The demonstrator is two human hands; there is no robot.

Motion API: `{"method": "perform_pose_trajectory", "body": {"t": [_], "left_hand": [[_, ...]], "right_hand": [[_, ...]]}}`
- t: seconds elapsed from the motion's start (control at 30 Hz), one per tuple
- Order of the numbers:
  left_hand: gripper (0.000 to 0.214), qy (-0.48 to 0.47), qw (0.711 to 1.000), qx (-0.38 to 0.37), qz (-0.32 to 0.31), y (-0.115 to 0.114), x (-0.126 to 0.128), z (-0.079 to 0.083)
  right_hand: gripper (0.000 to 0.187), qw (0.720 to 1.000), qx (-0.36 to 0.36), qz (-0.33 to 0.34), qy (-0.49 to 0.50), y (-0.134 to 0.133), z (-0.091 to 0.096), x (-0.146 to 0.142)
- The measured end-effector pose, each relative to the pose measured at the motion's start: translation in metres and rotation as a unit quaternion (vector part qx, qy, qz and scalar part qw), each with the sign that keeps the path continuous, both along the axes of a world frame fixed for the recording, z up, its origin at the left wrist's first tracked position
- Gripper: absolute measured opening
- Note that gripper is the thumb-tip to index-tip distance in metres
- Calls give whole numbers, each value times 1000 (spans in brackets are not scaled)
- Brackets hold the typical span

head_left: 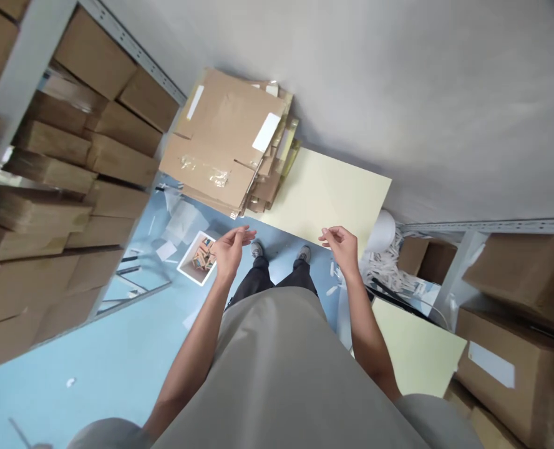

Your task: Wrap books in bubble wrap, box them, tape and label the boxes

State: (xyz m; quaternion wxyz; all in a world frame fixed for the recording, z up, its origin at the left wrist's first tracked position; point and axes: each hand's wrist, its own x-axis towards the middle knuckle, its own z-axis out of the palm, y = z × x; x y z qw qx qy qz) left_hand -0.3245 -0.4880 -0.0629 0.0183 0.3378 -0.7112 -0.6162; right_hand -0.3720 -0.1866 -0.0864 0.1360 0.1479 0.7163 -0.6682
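My left hand (230, 249) hovers above the blue floor, near the front edge of a stack of flattened cardboard boxes (221, 137). Its fingers are stretched out and I see nothing in them. Over the front edge of a pale yellow tabletop (337, 187) is my right hand (343, 247), its fingers loosely bent and slightly apart, with no object visible in them. The cardboard stack lies on the left part of that tabletop, with white labels and clear tape on its top sheet.
A white bin (193, 269) with cardboard scraps stands on the floor at left. Shelves of brown cartons (47, 262) rise on the left, and more cartons (506, 368) on the right. A second pale yellow surface (417, 349) and heaped white paper strips (389, 268) are at right.
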Motion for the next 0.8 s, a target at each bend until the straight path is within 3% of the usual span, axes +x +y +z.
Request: {"method": "perform_pose_trajectory", "body": {"t": [0.1, 0.23, 0.4, 0.5, 0.6, 0.7, 0.73, 0.8], "left_hand": [[47, -8, 999, 7, 47, -34, 9, -6], [43, -9, 994, 29, 102, -99, 26, -22], [43, -3, 990, 73, 117, -195, 47, -45], [44, -16, 990, 94, 106, -255, 59, -63], [45, -43, 988, 103, 103, -313, 72, -97], [44, -119, 984, 69, 112, -367, 84, -143], [43, -163, 981, 36, 97, -383, 88, -160], [43, -260, 964, -54, 0, -413, 95, -194]], "right_hand": [[50, 999, -6, 43, -7, -39, 1, -10], [50, 995, -13, 94, -7, -110, 4, -18], [49, 997, 17, 82, 0, -213, -1, -15], [52, 997, 48, 63, -18, -275, -14, 0], [52, 993, 43, 87, -66, -333, -41, 18], [45, 982, 30, 113, -147, -383, -80, 30], [40, 976, 35, 116, -179, -398, -94, 31], [31, 960, 56, 125, -244, -426, -127, 31]]}}
